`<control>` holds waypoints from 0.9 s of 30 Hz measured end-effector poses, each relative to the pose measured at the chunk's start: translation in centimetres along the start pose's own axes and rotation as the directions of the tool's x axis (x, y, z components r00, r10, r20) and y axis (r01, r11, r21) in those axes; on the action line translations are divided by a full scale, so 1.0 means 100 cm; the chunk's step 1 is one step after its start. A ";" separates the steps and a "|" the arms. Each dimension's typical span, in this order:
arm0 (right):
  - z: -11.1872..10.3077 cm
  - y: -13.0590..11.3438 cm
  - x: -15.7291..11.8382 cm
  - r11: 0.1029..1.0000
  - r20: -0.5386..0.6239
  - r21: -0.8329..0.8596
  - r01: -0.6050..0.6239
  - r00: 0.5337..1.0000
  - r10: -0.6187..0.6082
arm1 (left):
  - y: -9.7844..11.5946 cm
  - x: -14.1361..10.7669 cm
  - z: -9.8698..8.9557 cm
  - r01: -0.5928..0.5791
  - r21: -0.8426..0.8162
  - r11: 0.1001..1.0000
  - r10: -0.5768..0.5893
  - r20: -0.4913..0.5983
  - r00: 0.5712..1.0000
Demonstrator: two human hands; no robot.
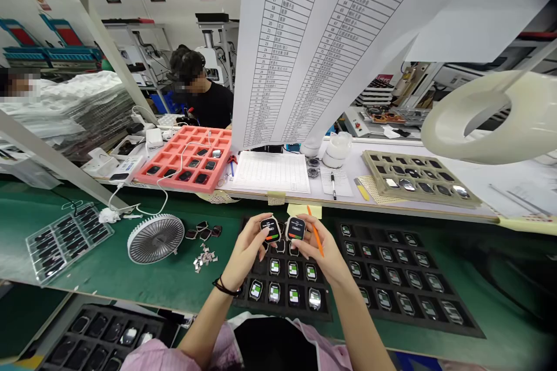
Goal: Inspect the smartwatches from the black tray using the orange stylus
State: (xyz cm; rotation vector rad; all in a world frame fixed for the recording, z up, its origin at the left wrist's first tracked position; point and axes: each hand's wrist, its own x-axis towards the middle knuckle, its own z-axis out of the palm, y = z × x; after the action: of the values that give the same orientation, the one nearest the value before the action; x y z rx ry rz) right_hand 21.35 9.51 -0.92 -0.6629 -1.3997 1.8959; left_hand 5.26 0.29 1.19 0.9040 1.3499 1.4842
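Holding two smartwatches [272,230] above a black tray [282,314], lower centre.
Left hand [249,258] and right hand [322,255] have fingers closed on them; the right also pinches an orange pencil [316,242].

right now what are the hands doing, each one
left hand: closed, holding a smartwatch
right hand: closed, holding a second smartwatch and an orange pen

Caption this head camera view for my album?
Left hand holds a smartwatch, right hand a second smartwatch, above a black tray.

A green workbench [500,307] holds black watch trays [400,278] (plus a fan [155,239]).
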 end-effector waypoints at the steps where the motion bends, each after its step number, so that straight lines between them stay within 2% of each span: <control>1: 0.001 0.000 0.000 1.000 -0.005 -0.010 -0.001 1.000 0.001 | -0.001 0.000 0.000 -0.009 0.008 1.000 0.009 -0.003 1.000; 13: 0.004 0.005 0.002 0.998 -0.013 -0.061 0.018 1.000 -0.018 | -0.002 -0.001 0.000 -0.053 0.112 0.992 0.053 0.001 0.999; 17: 0.004 0.009 0.003 0.998 -0.037 -0.057 0.039 0.998 -0.041 | -0.006 0.000 0.000 -0.063 0.115 0.991 0.063 0.003 0.998; 23: 0.009 0.008 0.003 0.998 -0.102 -0.057 0.009 0.995 -0.015 | -0.009 0.000 0.000 -0.079 0.075 0.994 0.079 0.006 0.997; 27: 0.011 0.004 0.001 0.997 -0.099 -0.081 0.019 0.995 -0.027 | -0.008 -0.001 0.001 -0.067 0.077 0.995 0.068 -0.014 0.998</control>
State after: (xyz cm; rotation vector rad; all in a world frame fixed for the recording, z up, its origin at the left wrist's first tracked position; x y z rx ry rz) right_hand 20.40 8.89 -0.98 -0.7663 -1.4195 1.7712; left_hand 5.46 0.21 0.42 0.9970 1.4084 1.5028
